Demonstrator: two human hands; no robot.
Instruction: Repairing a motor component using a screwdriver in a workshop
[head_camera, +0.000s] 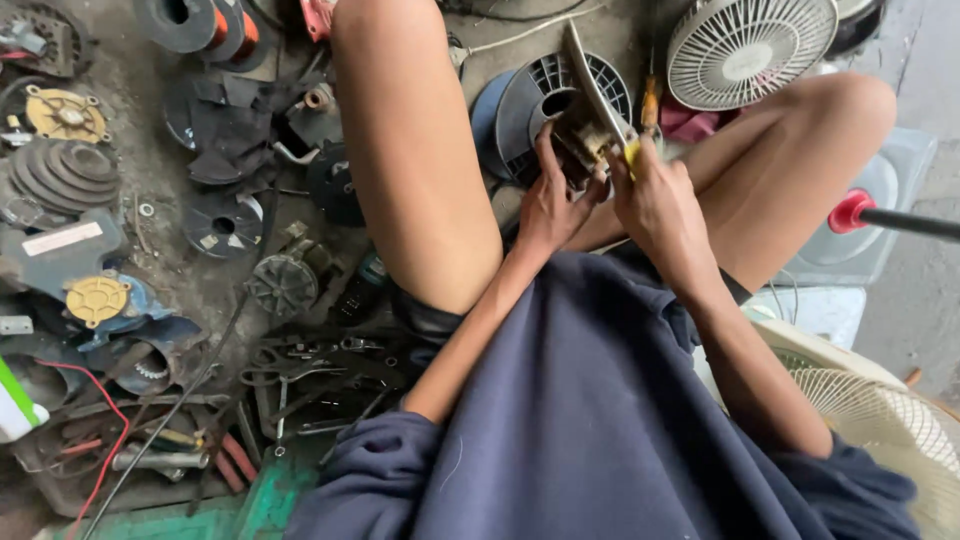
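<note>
— Hands first: what does each one hold?
— My left hand (548, 205) pinches the rusty fan motor (580, 135) from its left side; my right hand (655, 195) is closed on a yellow-handled tool (632, 152) pressed against that motor.
— Where is the motor?
— Between my knees, touching the grey fan housing (540, 95) behind it; the white fan grille (750, 50) lies beyond it, to its right.

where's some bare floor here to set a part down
Bare concrete lies between the pulley and the black disc, and by the white fan grille at far right. Crowded: the tools beside the left hand; the right hand grips a motor.
</note>
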